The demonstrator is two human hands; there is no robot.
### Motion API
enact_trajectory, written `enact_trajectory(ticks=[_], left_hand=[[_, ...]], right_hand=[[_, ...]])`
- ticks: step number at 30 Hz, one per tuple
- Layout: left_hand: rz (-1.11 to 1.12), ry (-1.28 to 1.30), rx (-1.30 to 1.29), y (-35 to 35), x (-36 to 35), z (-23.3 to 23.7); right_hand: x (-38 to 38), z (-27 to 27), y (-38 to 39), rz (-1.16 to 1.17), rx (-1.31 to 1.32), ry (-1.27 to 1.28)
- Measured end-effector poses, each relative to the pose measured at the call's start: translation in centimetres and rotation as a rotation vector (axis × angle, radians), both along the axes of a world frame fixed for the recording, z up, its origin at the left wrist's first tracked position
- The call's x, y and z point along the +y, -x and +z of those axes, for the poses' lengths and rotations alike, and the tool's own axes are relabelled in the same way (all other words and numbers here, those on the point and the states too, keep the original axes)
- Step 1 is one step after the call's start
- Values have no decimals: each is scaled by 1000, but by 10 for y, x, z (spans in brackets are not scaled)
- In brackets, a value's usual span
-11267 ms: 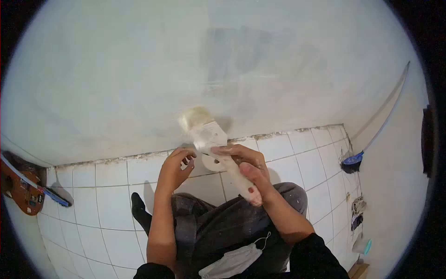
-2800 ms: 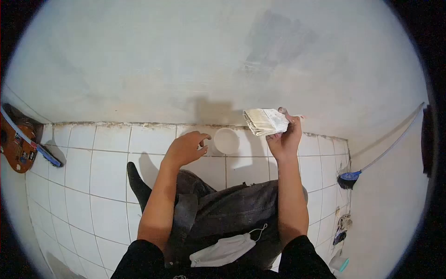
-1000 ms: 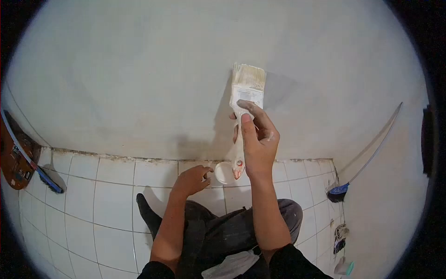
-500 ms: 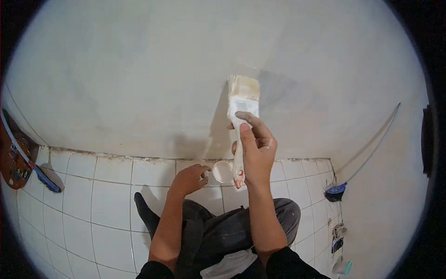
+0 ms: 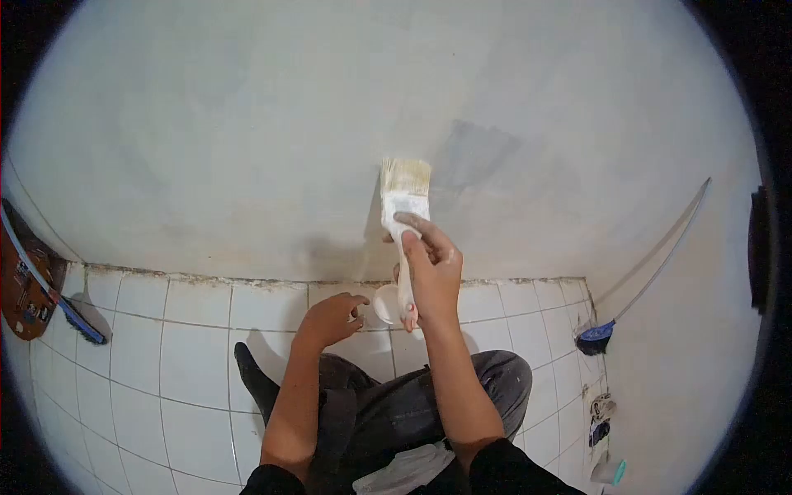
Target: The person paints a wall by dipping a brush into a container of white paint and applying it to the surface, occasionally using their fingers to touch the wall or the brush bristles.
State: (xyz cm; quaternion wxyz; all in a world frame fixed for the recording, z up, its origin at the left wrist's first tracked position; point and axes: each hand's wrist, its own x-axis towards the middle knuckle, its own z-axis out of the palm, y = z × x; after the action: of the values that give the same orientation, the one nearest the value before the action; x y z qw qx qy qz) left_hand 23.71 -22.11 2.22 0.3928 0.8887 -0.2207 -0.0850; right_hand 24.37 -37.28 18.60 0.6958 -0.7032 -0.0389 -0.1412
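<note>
Running through right grip [image 5: 436, 271]: paintbrush [image 5: 405, 200]

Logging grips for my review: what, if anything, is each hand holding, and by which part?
The right hand holds the paintbrush by its upper handle, near the bristle end. The left hand, loosely curled, shows nothing in its grip.

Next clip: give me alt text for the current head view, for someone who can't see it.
A person's right hand holds a whitish paintbrush, bristles up, before a pale wall, near a darker grey patch. The left hand, fingers loosely curled, is beside a small round white container on the white-tiled floor.
</note>
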Motion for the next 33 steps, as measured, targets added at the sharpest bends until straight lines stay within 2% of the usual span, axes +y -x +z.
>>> enact_trajectory(ticks=[3, 7, 9, 14, 19, 21, 27, 31, 33], left_hand=[[-5, 3, 1, 1, 2, 3], [-12, 5, -5, 1, 1, -1], [-9, -15, -3, 0, 1, 0], [-14, -28, 25, 0, 2, 6], [-8, -10, -20, 0, 3, -7], [-11, -6, -10, 0, 3, -5], [-20, -25, -2, 2, 5, 2], [-20, -37, 49, -1, 4, 3], [-10, -43, 55, -1, 4, 2]], right_hand=[[3, 9, 11, 13, -65, -37], [2, 38, 1, -25, -145, 62], [5, 38, -8, -7, -201, 3], [9, 17, -10, 7, -50, -106], [9, -13, -5, 4, 40, -98], [6, -20, 0, 11, 154, -54], [6, 2, 18, -45, -10, -33], [5, 29, 3, -40, -110, -12], [6, 22, -7, -54, -100, -4]])
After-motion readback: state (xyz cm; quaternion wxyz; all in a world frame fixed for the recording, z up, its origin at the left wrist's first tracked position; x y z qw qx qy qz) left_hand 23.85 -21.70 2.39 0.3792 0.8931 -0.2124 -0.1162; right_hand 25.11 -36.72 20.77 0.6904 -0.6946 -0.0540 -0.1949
